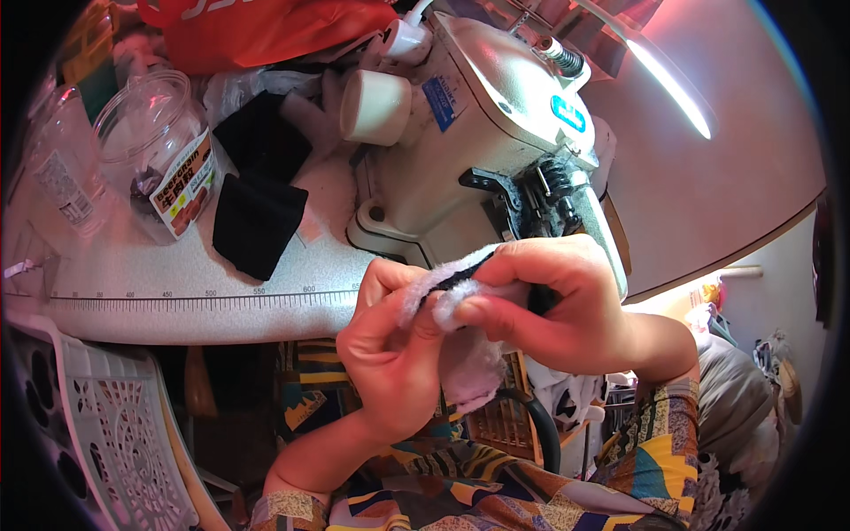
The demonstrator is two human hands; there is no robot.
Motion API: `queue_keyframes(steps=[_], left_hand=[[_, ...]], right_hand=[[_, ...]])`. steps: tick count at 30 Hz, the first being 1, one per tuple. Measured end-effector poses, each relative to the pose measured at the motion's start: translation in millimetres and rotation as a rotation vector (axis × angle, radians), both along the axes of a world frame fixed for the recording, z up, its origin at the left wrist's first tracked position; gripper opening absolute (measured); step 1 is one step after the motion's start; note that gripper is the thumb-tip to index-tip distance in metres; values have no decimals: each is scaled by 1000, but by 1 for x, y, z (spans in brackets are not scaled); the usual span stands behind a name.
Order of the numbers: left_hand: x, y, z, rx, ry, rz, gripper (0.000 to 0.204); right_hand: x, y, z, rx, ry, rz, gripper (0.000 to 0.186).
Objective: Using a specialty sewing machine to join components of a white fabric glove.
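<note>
Both my hands pinch a small piece of fluffy pale fabric (474, 372) with a black layer showing between its folded edges. My left hand (390, 345) grips its left side, thumb and fingers closed on the fluffy edge. From the right, my right hand (562, 305) pinches the upper edge between thumb and fingers. The lower part of the fabric hangs below my hands, in front of the table's edge. Just beyond them stands a cream sewing machine (478, 133), its dark metal sewing parts (540, 195) close behind my right hand.
Two black fabric pieces (257, 226) lie on the table (177, 310), left of the machine. Beside them stand a clear plastic jar (146, 124) and a clear bottle (66, 181). A red bag (266, 35) lies behind. A white plastic basket (115, 425) is at lower left; a lit lamp (668, 84) hangs upper right.
</note>
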State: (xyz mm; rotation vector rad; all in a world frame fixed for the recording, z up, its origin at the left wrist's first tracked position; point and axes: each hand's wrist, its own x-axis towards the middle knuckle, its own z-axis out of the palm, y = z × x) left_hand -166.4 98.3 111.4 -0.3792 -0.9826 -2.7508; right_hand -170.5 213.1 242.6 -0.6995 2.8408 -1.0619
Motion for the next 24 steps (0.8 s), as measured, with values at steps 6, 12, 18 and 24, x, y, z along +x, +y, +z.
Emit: queue_keyframes(steps=[6,12,18,24], left_hand=[[1,-2,1,-111,94,97,18],[2,-3,4,-187,123,135,24],[2,-4,5,-217,127,167,26],[-4,-9,4,-292,153,199,18]], right_hand=[[3,-3,5,-35,-79,-46,9],[4,-4,-1,-64,-24,-66,9],[6,-4,-7,-39,48,-76,10],[3,-3,-6,52,88,-16,10]])
